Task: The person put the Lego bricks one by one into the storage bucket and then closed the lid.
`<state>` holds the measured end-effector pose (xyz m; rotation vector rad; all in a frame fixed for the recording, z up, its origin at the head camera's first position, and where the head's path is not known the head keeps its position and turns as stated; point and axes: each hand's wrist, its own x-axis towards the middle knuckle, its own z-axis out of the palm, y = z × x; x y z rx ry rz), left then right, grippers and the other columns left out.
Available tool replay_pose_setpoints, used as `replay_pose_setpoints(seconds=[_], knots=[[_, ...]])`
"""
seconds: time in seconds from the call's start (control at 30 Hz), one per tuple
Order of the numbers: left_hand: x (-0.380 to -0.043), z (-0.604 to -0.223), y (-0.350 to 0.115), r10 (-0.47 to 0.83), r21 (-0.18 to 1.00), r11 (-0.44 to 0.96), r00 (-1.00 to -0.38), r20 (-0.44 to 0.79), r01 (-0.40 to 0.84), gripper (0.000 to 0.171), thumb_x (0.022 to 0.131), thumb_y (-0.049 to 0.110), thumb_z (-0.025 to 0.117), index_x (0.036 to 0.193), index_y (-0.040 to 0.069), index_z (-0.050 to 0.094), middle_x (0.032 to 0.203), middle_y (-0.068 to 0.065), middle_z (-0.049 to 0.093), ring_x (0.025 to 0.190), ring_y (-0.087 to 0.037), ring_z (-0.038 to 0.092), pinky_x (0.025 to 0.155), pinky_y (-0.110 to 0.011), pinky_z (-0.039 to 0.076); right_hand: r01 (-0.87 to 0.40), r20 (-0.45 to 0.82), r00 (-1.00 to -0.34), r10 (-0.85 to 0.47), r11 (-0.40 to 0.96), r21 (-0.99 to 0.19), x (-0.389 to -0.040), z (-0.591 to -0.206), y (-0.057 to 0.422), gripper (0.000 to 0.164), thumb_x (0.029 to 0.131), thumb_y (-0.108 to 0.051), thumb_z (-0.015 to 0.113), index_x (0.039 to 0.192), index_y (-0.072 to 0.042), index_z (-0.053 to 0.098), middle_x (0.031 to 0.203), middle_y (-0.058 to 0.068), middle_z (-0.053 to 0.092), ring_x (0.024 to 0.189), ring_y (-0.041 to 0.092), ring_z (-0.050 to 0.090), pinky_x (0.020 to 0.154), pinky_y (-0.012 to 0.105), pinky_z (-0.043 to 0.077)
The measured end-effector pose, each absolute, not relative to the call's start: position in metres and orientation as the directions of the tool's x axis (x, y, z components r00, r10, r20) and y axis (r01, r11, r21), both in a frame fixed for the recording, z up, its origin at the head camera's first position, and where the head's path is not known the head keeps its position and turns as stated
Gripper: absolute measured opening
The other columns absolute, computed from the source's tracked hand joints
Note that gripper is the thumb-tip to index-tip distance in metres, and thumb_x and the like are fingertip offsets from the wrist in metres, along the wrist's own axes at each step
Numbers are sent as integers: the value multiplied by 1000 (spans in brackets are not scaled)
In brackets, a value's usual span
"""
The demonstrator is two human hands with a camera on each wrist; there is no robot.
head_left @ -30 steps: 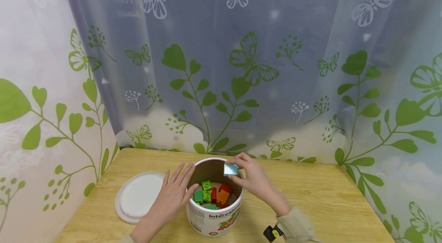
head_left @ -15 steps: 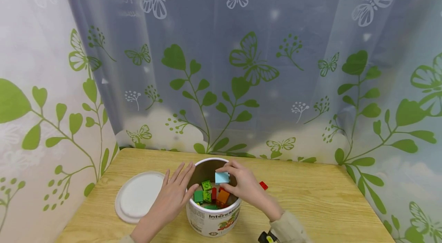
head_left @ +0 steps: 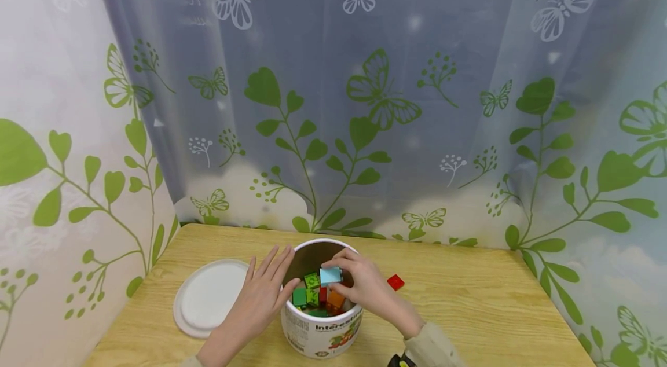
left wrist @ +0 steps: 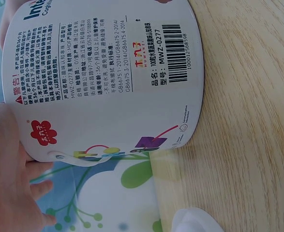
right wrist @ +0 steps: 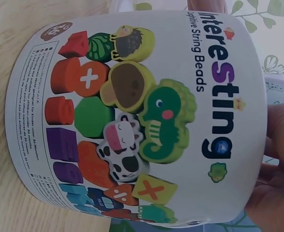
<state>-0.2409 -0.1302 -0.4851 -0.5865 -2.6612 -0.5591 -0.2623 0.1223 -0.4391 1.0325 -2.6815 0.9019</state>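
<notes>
A light blue toy building block [head_left: 330, 275] is pinched between the thumb and fingers of my right hand [head_left: 362, 281], inside the mouth of a round white bucket [head_left: 312, 332]. Below it in the bucket lie green blocks [head_left: 299, 296], a red one [head_left: 323, 294] and an orange one [head_left: 335, 299]. My left hand [head_left: 264, 283] rests with straight, spread fingers against the bucket's left rim. The left wrist view shows the bucket's printed label [left wrist: 112, 63] beside that hand. In the right wrist view the bucket's picture side [right wrist: 132, 111] hides the held block.
A white round lid [head_left: 208, 292] lies on the wooden table [head_left: 469, 309] left of the bucket. One red block [head_left: 395, 282] lies on the table to the right, behind my right forearm. A patterned curtain [head_left: 333, 124] hangs along the table's back edge.
My right hand has carried the light blue block leftward and down from the right rim into the bucket's mouth. The red block on the table has come into sight. The left hand stays put.
</notes>
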Motion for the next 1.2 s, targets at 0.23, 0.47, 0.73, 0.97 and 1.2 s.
replay_pose_setpoints(seconds=[0.23,0.47,0.73,0.97,1.2], knots=[[-241,-485,-130,318,293,836,-845,431,464,62,104,39,56,156,8,41,160,-7,40,151,-32,30,118,-67,21,-648,342,-755,-559,562,-513,-261,-442,122,32,93,-11,75,124,-16,71,116,3,65,98,17,66,84,37,59],[-240,-483,-130,316,300,837,-852,417,457,62,105,42,52,156,9,41,161,-6,39,151,-32,29,119,-67,19,-620,371,-783,-499,579,-529,-262,-442,129,28,95,-15,73,123,-21,72,122,-4,66,113,21,66,93,45,56],[-239,-482,-129,316,319,828,-854,414,461,62,105,40,53,156,8,40,161,-7,38,152,-32,28,119,-67,16,-599,436,-800,-411,583,-549,-263,-444,142,30,94,-16,75,123,-22,72,121,-4,67,109,23,66,90,45,57],[-239,-482,-129,320,315,826,-850,420,467,62,105,41,52,156,8,40,161,-7,39,152,-32,28,119,-67,16,-610,537,-782,-317,567,-554,-270,-449,158,32,90,-10,78,122,-13,73,120,1,69,105,25,68,88,42,59],[-239,-483,-130,323,305,830,-849,419,466,62,105,41,51,156,8,40,161,-8,39,151,-33,29,119,-67,18,-576,574,-789,-219,590,-566,-277,-458,183,36,89,-7,78,124,-11,71,119,6,68,105,28,67,89,46,58]])
